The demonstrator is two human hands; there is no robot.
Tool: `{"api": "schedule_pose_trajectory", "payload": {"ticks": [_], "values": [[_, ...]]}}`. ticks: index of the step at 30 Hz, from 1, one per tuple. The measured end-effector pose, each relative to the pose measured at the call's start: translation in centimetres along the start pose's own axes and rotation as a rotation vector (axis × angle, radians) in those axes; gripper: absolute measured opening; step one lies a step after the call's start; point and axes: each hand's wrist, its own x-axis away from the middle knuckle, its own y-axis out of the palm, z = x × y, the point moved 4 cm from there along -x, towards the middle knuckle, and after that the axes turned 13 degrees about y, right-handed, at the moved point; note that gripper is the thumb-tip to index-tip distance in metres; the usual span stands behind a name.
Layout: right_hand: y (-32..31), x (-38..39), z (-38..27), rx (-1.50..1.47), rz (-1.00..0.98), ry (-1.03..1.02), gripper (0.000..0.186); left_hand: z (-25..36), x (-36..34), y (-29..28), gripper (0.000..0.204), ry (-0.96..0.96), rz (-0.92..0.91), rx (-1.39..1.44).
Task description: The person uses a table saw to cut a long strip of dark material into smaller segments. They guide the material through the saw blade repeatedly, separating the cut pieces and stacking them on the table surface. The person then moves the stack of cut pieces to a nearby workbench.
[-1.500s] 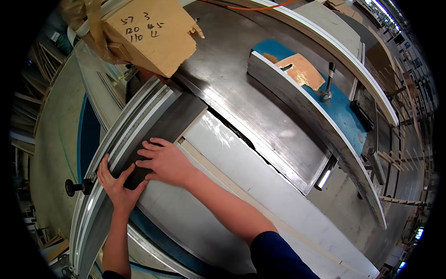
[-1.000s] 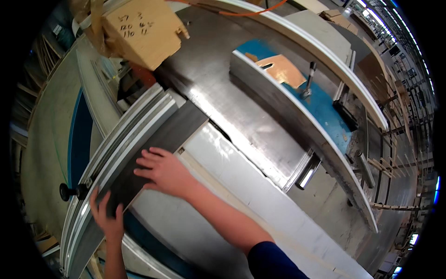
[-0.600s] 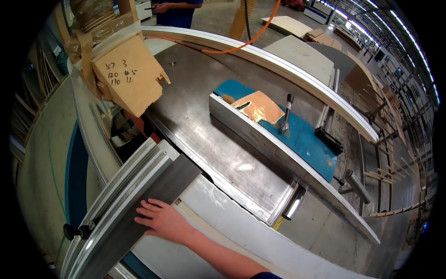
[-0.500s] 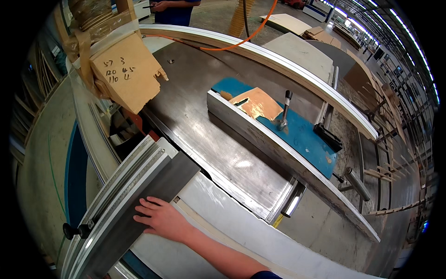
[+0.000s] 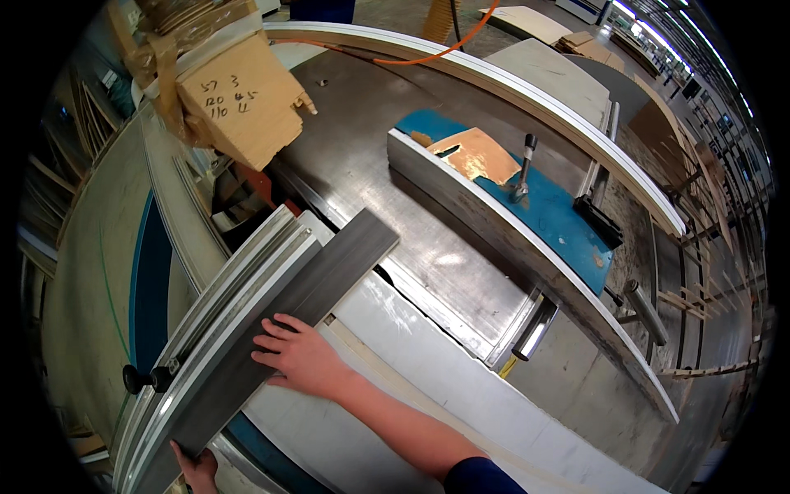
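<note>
A scuffed grey steel tabletop (image 5: 362,156) spreading through a cluttered workshop, a long dark-grey flat board (image 5: 234,387) lying along a ridged silver metal fence (image 5: 255,284), slanting lower left to upper right, its far end pointing over the tabletop, the right hand (image 5: 298,356) splaying its fingers on it, gripping nothing, the left hand (image 5: 197,471) touching its lower edge (I can't tell how closed).

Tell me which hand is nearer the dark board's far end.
The right hand, spread on the dark board; the left hand touches it farther down.

The board (image 5: 309,296) lies under your right hand (image 5: 300,356), with your left hand (image 5: 197,472) at its edge nearer you, the rail (image 5: 239,303) left of both and the table (image 5: 436,255) beyond, rightward.
</note>
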Motion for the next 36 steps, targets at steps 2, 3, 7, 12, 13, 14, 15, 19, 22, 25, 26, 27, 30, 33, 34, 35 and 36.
{"api": "schedule_pose_trajectory", "payload": {"ticks": [2, 3, 7, 12, 13, 14, 15, 19, 22, 25, 26, 27, 30, 33, 34, 35, 36], "values": [[-1.2, 0.3, 1.2, 0.036, 0.031, 0.032, 0.055, -5.6, 8.0, 10.6, 0.049, -0.103, 0.04, -0.002], [-0.7, 0.1, 0.6, 0.017, 0.027, 0.016, 0.055, -5.4, 11.0, 12.2, 0.052, -0.115, 0.052, -0.029], [-0.2, -0.1, -0.1, 0.002, 0.045, -0.007, 0.055, -4.1, 12.1, 10.2, 0.051, -0.022, -0.113, -0.084], [-0.4, -0.1, 0.2, 0.0, 0.062, -0.007, 0.055, 0.7, 5.4, 3.9, 0.053, 0.197, 0.064, -0.062], [-0.5, -0.1, 0.2, -0.002, 0.063, -0.005, 0.055, 1.0, 4.6, 3.5, 0.055, 0.189, 0.07, -0.023], [-0.6, -0.1, 0.3, -0.004, 0.063, -0.003, 0.055, 1.0, 4.0, 3.1, 0.055, 0.178, 0.063, -0.015], [-0.7, -0.2, 0.4, -0.004, 0.064, -0.002, 0.055, 0.9, 3.6, 3.0, 0.054, 0.165, 0.055, -0.005], [-1.4, -0.2, 1.1, -0.015, 0.066, 0.018, 0.054, 1.0, 2.1, 2.3, 0.052, 0.129, 0.002, -0.046], [-1.9, 0.0, 1.8, -0.029, 0.09, 0.037, 0.053, 0.9, 1.9, 2.0, 0.052, 0.106, -0.112, -0.185], [-2.4, 0.3, 2.8, -0.032, 0.13, 0.071, 0.052, -1.0, 3.5, 4.1, 0.054, 0.079, 0.011, -0.103], [-2.5, 0.4, 3.0, -0.04, 0.148, 0.079, 0.051, -0.8, 2.6, 3.5, 0.055, 0.071, -0.073, -0.133], [-2.5, 0.4, 2.9, -0.061, 0.164, 0.079, 0.05, 0.1, 2.6, 2.9, 0.055, 0.075, -0.149, -0.164], [-3.1, 0.3, 3.1, -0.052, 0.137, 0.079, 0.052, -1.0, 3.2, 4.2, 0.057, 0.084, -0.067, -0.14], [-3.0, 0.5, 3.2, -0.072, 0.153, 0.086, 0.052, -1.3, 5.0, 5.8, 0.059, 0.12, 0.051, -0.121], [-3.0, 0.5, 3.0, -0.075, 0.148, 0.084, 0.051, -1.3, 5.2, 6.0, 0.06, 0.13, 0.068, -0.121], [-3.0, 0.5, 2.9, -0.078, 0.143, 0.083, 0.051, -1.5, 5.6, 6.1, 0.06, 0.124, 0.081, -0.107], [-3.0, 0.5, 3.0, -0.082, 0.138, 0.085, 0.051, -1.6, 6.0, 6.8, 0.061, 0.117, 0.094, -0.096]]}}
